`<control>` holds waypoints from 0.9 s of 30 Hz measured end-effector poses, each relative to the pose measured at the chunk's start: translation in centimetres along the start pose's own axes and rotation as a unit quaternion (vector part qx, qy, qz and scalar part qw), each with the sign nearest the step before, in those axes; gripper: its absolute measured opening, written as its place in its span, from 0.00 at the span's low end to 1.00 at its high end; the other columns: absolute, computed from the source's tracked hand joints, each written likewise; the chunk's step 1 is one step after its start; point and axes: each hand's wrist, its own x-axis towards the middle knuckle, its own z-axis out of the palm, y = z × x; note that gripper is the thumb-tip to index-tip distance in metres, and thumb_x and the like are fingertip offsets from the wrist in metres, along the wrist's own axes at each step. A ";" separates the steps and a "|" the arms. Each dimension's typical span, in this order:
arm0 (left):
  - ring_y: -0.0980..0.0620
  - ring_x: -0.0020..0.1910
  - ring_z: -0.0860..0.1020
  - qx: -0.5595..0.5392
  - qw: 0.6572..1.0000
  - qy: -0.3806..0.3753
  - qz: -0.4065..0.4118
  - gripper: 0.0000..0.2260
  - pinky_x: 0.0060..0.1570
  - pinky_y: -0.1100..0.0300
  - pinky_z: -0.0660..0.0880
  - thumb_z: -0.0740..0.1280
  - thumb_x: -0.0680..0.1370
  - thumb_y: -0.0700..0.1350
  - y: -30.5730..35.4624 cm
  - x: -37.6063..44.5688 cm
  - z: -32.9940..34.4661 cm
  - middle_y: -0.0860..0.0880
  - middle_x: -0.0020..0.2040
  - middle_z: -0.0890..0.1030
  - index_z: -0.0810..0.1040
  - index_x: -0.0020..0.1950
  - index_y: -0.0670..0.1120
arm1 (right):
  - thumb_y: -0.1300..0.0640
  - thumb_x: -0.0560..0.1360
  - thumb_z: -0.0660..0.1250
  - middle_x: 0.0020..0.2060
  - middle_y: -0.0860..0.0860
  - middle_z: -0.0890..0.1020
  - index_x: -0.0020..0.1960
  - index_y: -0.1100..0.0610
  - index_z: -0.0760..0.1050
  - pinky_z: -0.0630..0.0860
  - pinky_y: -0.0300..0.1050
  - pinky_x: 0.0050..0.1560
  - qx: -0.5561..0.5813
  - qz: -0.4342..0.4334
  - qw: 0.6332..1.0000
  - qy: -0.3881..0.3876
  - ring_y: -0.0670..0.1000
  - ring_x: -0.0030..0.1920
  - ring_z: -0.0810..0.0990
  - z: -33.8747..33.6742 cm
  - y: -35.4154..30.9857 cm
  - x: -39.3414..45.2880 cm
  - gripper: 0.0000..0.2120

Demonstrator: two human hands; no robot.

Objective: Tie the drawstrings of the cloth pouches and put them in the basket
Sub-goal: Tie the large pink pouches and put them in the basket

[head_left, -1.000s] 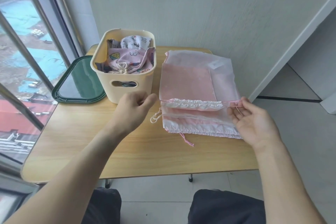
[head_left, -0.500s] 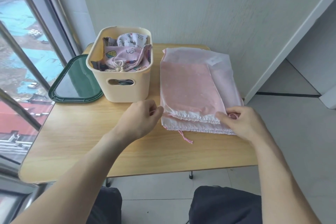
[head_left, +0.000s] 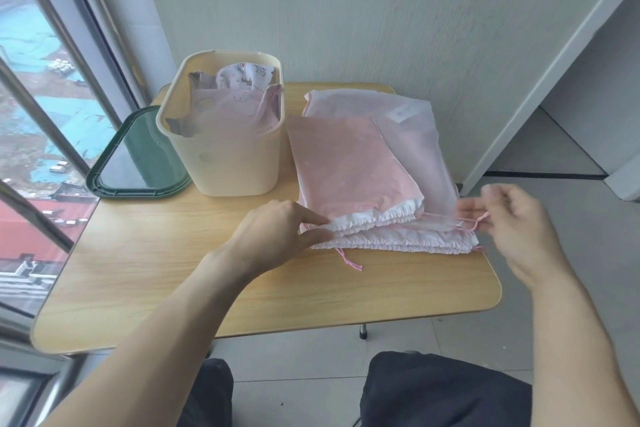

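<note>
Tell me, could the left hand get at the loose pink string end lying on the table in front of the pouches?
Probably yes: the pink string end lies bare on the table beside the left hand, nothing covering it.

Basket (head_left: 225,156) left of pouches (head_left: 349,166) — touching.

Top pouch (head_left: 341,163): you have salmon pink cloth here, faintly dotted, with a white ruffled hem.
Lower pouches (head_left: 415,146): yours are paler, a sheer whitish pink, their gathered edges white with a pink tinge.
Drawstring (head_left: 471,218): pink, thin, at your right hand.
Loose cord (head_left: 348,258): pink against the wood in front of you.
Basket (head_left: 228,163): cream yellow plastic.
Pouches in basket (head_left: 242,87): you see one white with small cartoon prints, one pale pink with drawn figures.
Tray (head_left: 138,163): dark green rim, glossy greenish middle.
Table (head_left: 173,270): light wood grain.
Wall (head_left: 346,10): pale grey-green, finely streaked.
Your trousers (head_left: 443,392): black.
</note>
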 end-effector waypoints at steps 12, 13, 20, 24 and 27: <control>0.54 0.27 0.69 -0.010 1.000 -0.012 -0.006 0.10 0.29 0.62 0.64 0.70 0.75 0.61 -2.1 0.3 -0.6 0.54 0.24 0.70 0.83 0.56 0.65 | 0.53 0.77 0.73 0.38 0.46 0.80 0.48 0.50 0.78 0.73 0.40 0.40 -0.019 -0.073 0.996 0.053 0.42 0.35 0.76 0.9 -0.4 -0.6 0.04; 0.53 0.27 0.69 -0.008 1.000 -0.011 -0.003 0.11 0.28 0.62 0.64 0.70 0.75 0.61 -2.1 0.2 -0.6 0.53 0.24 0.69 0.83 0.56 0.65 | 0.51 0.74 0.77 0.42 0.45 0.81 0.49 0.49 0.80 0.73 0.35 0.42 -0.105 -0.098 0.989 -0.018 0.42 0.40 0.78 1.8 -0.4 -0.9 0.07; 0.56 0.26 0.69 -0.018 1.000 0.011 0.002 0.13 0.27 0.66 0.62 0.68 0.77 0.60 -2.3 -0.2 -1.1 0.54 0.25 0.66 0.83 0.59 0.60 | 0.51 0.74 0.76 0.36 0.42 0.83 0.45 0.46 0.81 0.71 0.37 0.38 -0.287 -0.090 0.945 -0.128 0.39 0.37 0.80 5.1 0.3 -1.8 0.05; 0.57 0.24 0.68 0.003 0.998 0.055 -0.012 0.17 0.28 0.67 0.64 0.69 0.78 0.56 -2.2 -0.4 -1.5 0.55 0.24 0.66 0.80 0.66 0.56 | 0.55 0.78 0.72 0.34 0.45 0.85 0.43 0.45 0.84 0.76 0.44 0.36 -0.253 -0.094 0.954 -0.134 0.48 0.34 0.82 3.8 0.2 -1.7 0.07; 0.55 0.24 0.70 -0.019 0.995 0.086 -0.041 0.08 0.31 0.58 0.68 0.69 0.79 0.54 -2.4 -0.5 -2.2 0.53 0.23 0.72 0.84 0.54 0.53 | 0.55 0.81 0.68 0.32 0.54 0.83 0.45 0.50 0.84 0.73 0.48 0.26 -0.210 -0.079 0.966 -0.131 0.62 0.29 0.78 2.2 0.4 -1.1 0.08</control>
